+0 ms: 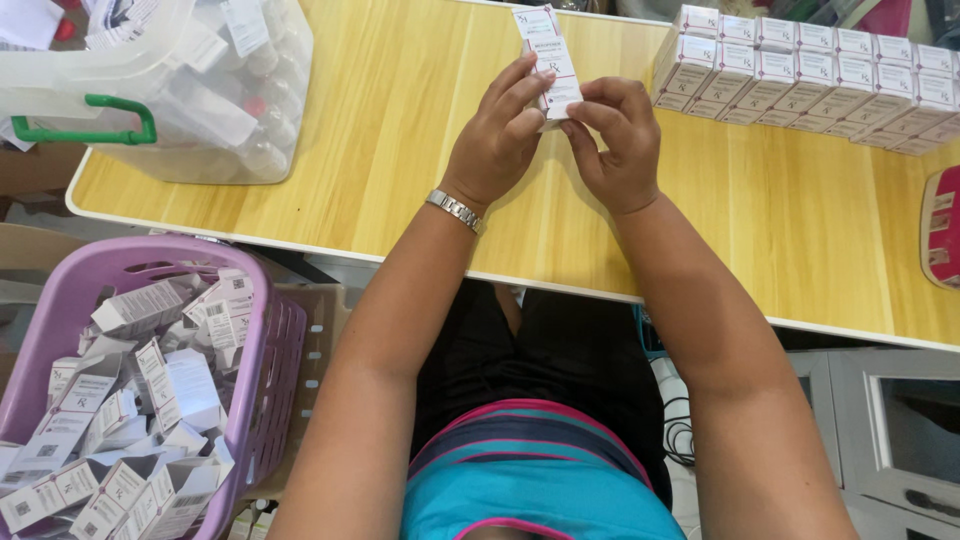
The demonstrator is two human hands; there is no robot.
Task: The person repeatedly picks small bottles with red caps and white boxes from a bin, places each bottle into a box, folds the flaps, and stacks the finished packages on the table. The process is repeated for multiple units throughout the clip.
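Purple basket (pixel 262 330) of flat cartons nearest, below desk (pixel 420 150) edge; above desk, left hand (pixel 497 140) and right hand (pixel 622 140) fingers pinched closed on small white carton (pixel 548 55); stacked boxes (pixel 810 75) right of carton, clear tub (pixel 200 90) far left

**Small white carton held upright between both hands**

The carton (pixel 548 62) is a slim white box with pale pink printing, stood on end and tilted slightly left. Its lower half sits pinched between the fingertips of both hands; its upper half rises clear above the grip, top flap closed.
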